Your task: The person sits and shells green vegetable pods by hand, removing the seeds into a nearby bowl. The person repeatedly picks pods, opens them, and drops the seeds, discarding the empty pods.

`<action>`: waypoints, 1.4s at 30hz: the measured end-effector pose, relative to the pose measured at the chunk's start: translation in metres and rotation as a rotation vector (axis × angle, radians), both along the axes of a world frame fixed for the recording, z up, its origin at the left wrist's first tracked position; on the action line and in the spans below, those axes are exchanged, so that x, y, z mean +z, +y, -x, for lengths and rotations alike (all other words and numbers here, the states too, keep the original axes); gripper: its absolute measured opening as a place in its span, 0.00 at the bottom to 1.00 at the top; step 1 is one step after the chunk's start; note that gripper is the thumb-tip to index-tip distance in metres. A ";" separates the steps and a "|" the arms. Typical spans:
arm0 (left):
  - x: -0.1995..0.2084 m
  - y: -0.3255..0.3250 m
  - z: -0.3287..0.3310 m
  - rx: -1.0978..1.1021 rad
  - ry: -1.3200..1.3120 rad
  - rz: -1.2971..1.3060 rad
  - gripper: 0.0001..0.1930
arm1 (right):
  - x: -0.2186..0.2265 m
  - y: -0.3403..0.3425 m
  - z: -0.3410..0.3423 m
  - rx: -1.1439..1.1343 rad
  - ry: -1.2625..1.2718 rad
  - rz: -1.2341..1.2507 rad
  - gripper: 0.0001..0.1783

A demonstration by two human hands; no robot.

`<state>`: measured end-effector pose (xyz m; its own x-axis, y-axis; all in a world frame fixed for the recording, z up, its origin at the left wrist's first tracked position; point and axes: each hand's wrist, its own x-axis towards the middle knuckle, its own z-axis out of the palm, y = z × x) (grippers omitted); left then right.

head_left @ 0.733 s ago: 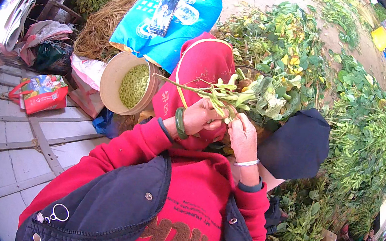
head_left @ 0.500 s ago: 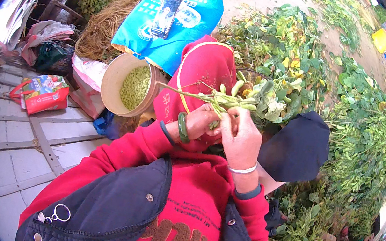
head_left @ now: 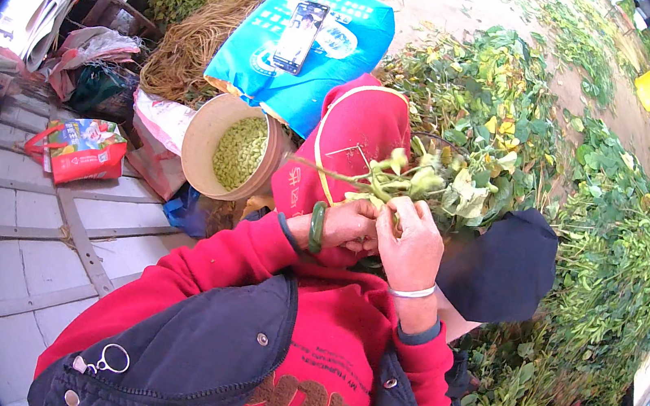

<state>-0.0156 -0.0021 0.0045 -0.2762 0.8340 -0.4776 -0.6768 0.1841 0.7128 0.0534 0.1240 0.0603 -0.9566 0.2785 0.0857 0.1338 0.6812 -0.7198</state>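
Observation:
My left hand [head_left: 348,227], with a green bangle at the wrist, is curled closed around a green bean stalk [head_left: 338,175] above my red-covered lap. The stalk's bare end points left, and its cluster of pods [head_left: 410,178] is blurred over to the right. Right beside it, my right hand [head_left: 411,246], wearing a pale bracelet, has thumb and forefinger pinched together at the base of the pods. What lies between those fingertips is mostly hidden, though it looks like a pod. A bucket [head_left: 195,141] of shelled green beans [head_left: 240,152] stands to the left.
Beyond my knees lies a full blue sack [head_left: 233,55] with a phone [head_left: 301,37] on it. Bean plants [head_left: 615,241] heap up along the right. A dark cloth [head_left: 505,268] is by my right hand. A red bag [head_left: 87,151] rests on the left.
My hands have drawn closer together around the stalk, and the pod cluster has shifted and blurred. The whole view has swung slightly, so the surroundings sit a little further right and lower.

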 end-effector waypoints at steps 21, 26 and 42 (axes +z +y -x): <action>0.031 -0.026 0.004 0.359 0.047 0.076 0.12 | -0.024 0.003 0.004 0.050 -0.081 0.117 0.10; 0.028 -0.025 0.002 0.297 0.095 0.101 0.16 | -0.027 0.020 0.033 -0.068 0.199 0.034 0.06; 0.019 -0.008 0.004 0.450 -0.200 -0.082 0.10 | -0.026 0.005 0.016 0.016 0.059 0.185 0.09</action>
